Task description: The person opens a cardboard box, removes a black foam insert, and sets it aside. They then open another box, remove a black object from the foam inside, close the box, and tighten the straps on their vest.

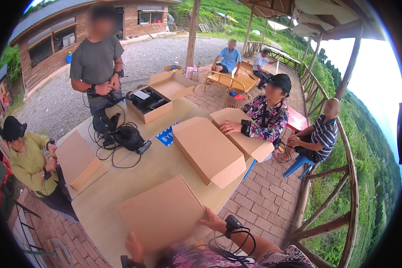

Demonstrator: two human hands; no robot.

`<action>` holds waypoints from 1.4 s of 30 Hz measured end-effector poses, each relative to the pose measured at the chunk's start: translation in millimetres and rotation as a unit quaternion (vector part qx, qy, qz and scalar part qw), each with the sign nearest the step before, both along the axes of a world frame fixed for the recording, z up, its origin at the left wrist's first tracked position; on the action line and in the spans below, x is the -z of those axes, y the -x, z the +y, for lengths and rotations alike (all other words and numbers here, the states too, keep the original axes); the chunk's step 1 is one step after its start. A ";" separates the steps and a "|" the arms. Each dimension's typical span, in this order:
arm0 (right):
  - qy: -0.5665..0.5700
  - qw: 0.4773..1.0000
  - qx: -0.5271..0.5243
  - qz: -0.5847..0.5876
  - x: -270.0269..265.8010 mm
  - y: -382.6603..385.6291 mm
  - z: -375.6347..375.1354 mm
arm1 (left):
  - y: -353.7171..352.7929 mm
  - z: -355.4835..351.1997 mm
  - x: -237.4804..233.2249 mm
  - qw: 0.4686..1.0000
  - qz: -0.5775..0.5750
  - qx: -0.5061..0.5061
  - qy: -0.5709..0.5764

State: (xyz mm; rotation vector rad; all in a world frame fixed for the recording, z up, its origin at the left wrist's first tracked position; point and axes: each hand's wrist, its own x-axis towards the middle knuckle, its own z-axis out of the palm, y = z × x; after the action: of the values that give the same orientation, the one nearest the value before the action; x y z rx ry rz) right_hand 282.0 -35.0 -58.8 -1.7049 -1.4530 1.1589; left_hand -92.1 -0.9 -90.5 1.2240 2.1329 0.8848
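Note:
A closed brown cardboard box [161,212] lies in front of me at the near edge of the table. My right hand [213,220] grips its right edge, thumb and fingers at the rim. At the box's lower left side is my left hand [134,247], slightly blurred, its fingers against the cardboard. Each of my wrists wears a black strap device; a black cable [241,241] loops from the right one. The near side of the box is partly hidden by my patterned clothing.
More cardboard boxes [207,147] stand on the table [94,201], one open box [149,114] holding black equipment. Black gear with tangled cables [129,136] lies mid-table. Co-workers stand or sit around it: one grey-shirted [96,58], one in green [29,161], one in floral sleeves [265,114].

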 end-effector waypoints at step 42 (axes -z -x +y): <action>-0.047 0.998 0.047 0.003 53.6 2.1 4.6 | 8.2 -0.4 -2.8 0.997 -0.001 0.050 0.061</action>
State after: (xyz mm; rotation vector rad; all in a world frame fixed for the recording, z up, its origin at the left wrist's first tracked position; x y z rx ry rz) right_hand 279.9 -30.4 -112.4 -1.6848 -1.3876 1.0280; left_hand -100.2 -1.3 -87.7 1.2555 2.0722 0.7018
